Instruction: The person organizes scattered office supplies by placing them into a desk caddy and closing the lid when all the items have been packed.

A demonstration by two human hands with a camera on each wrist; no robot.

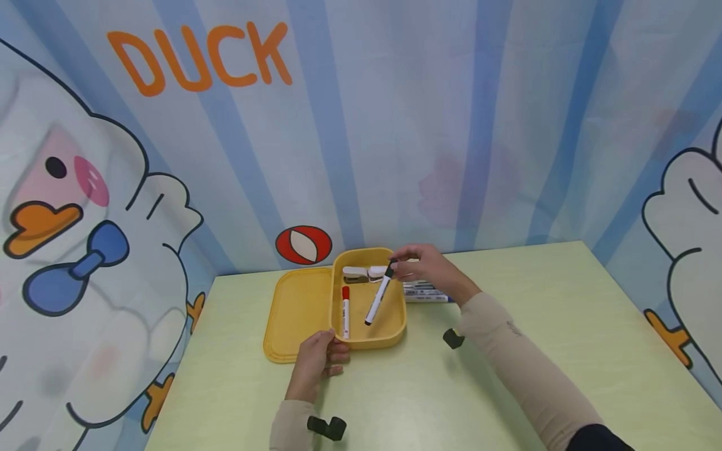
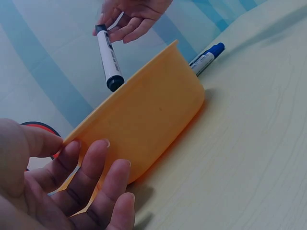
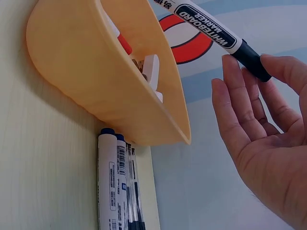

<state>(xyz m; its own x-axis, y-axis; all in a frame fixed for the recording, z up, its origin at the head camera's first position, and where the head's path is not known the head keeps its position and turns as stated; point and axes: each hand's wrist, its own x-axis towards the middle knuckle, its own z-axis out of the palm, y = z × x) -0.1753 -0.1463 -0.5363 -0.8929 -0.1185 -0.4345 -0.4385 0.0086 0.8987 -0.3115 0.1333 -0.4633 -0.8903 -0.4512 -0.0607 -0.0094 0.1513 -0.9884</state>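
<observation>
My right hand (image 1: 425, 269) pinches a whiteboard marker (image 3: 206, 23) by its black cap, between thumb and fingertips. The marker hangs at a slant over the yellow box (image 1: 375, 343), its lower end above the open top. With thumb and index finger my left hand (image 1: 316, 364) grips the box's rim at the near left corner, the other fingers spread along the outer wall. Inside the box, a red-capped marker (image 1: 346, 313) lies along the left side. Two small white stapler-like things (image 1: 355, 272) sit at the back.
A flat yellow lid (image 1: 296, 313) lies against the box's left side. Right of the box, blue-capped markers (image 3: 106, 177) and thin clear pens (image 3: 136, 191) lie side by side on the pale table (image 1: 541, 326). A printed curtain (image 1: 395, 125) stands behind the table.
</observation>
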